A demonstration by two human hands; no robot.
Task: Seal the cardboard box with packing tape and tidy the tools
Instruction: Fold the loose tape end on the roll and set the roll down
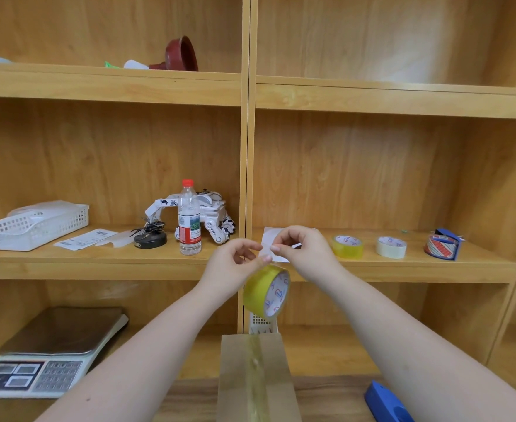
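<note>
Tape roll [266, 292] dangles at 12 o'clock above the box [255, 379], both hands' fingers [267, 257] pinching its loose end, so probably folding it before shelving.

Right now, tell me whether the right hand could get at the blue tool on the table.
Probably yes, but not at once. The blue tool lies in the open just under the right forearm, nothing covering it. The right hand is busy, though, pinching the tape end with the left hand above the yellow tape roll.
</note>
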